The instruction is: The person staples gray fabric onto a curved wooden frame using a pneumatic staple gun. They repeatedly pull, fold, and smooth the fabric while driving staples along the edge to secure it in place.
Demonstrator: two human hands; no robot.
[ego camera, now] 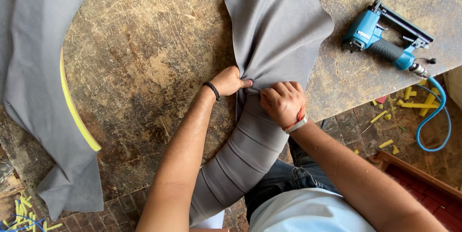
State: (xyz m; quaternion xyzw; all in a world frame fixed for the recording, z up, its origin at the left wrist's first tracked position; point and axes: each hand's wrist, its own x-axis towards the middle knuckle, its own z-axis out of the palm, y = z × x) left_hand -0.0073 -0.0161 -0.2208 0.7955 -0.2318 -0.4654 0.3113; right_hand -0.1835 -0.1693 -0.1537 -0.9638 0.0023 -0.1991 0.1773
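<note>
Grey fabric, one sheet, draped over worn wooden bench edge, wrapped round a curved form below. Left hand and right hand: each grip pinched shut on fabric gathers. Blue stapler lies well apart, right.

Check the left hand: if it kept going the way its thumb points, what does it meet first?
Most likely the right hand. The left hand points to the image right across the bunched grey fabric, thumb tip nearly at the right hand's knuckles. Both pinch the same gather; depth looks about equal, though one view cannot confirm it.
</note>
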